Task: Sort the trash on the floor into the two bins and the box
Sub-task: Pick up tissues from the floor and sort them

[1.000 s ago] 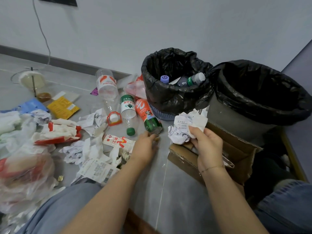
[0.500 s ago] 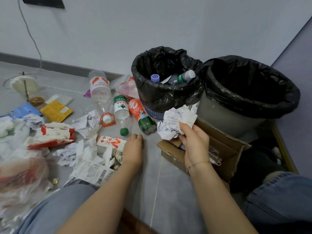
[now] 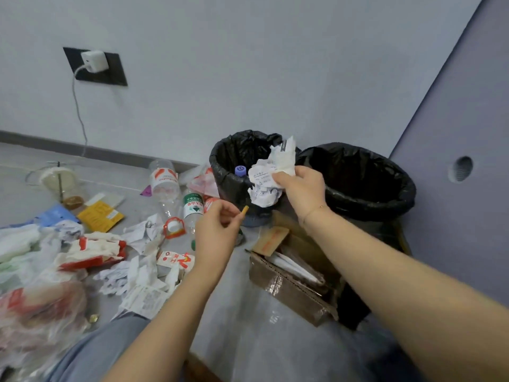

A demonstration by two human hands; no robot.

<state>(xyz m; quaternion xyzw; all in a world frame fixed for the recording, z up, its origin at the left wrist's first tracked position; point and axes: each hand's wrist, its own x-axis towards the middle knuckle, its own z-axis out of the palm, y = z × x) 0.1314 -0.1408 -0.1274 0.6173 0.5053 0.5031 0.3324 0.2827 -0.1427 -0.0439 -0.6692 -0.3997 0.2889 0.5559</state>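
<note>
My right hand (image 3: 301,187) grips a wad of crumpled white paper (image 3: 268,177), raised in front of the small black-lined bin (image 3: 228,158) that holds bottles. My left hand (image 3: 217,230) is lifted off the floor and pinches a small yellow scrap (image 3: 244,210) between its fingertips. The larger black-lined bin (image 3: 366,177) stands to the right. An open cardboard box (image 3: 286,282) sits on the floor below my right forearm, with flat pieces inside.
Trash covers the floor at left: clear plastic bottles (image 3: 165,180), a green-labelled bottle (image 3: 193,206), crumpled receipts (image 3: 140,285), red-and-white wrappers (image 3: 93,250), plastic bags (image 3: 35,312), a yellow packet (image 3: 100,216). A charger cable (image 3: 80,117) hangs from the wall socket.
My right hand rose with the crumpled paper from over the box to in front of the small bin. My left hand lifted off the floor, now pinching a small yellow scrap. The view tilted upward.
</note>
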